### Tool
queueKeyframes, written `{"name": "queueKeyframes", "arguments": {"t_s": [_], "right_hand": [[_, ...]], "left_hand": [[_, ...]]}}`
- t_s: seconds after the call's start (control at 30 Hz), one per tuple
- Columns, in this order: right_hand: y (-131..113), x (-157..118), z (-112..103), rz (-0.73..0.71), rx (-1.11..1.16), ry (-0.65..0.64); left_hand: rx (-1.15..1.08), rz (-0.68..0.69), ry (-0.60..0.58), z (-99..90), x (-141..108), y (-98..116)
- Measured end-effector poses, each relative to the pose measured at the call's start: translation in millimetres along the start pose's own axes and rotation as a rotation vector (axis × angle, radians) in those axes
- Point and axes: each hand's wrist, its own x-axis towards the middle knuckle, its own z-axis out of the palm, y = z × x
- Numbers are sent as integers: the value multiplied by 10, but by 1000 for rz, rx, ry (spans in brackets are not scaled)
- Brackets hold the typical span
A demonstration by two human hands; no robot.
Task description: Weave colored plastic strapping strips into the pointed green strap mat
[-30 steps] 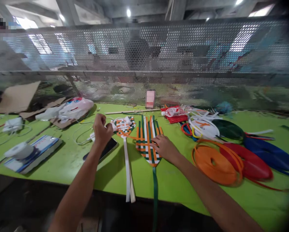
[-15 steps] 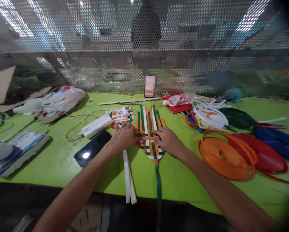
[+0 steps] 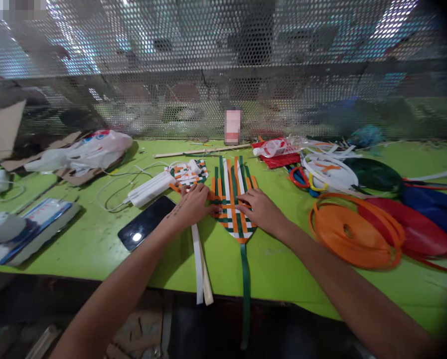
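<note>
A woven piece of orange, green and white flat strips lies in front of me, pointed at the near end, with loose strip ends fanning out at the far end. My left hand grips its left edge, thumb on the weave and the other fingers curled. At the right edge, my right hand pinches the weave with thumb and fingers bent over it. A long green strip hangs from the tip past the table edge. Below my left hand lie white and cream strips.
A second woven piece, a white power bank with a cable and a black phone lie left. Right are orange, red and blue strip coils. A perforated metal screen stands behind the green table.
The camera view has shifted slightly, so the table sits a little higher. Both hands stay at the woven piece's edges, with only small finger movement on the right.
</note>
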Motion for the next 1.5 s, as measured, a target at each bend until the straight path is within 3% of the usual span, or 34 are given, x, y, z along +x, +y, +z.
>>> {"name": "queueKeyframes", "arguments": {"t_s": [0.27, 0.47, 0.73, 1.1, 1.33, 1.5], "right_hand": [[-13, 9, 12, 62, 68, 12], [-6, 21, 19, 180, 54, 86], [30, 62, -11, 293, 5, 89], [19, 55, 1, 280, -7, 107], [325, 20, -160, 233, 3, 99], [557, 5, -110, 197, 53, 11]], "left_hand": [[28, 13, 1, -7, 2, 18], [43, 72, 79, -61, -11, 79], [2, 101, 29, 125, 91, 247], [-58, 38, -5, 149, 124, 299], [-92, 34, -2, 156, 130, 292], [-113, 10, -6, 188, 146, 273]]}}
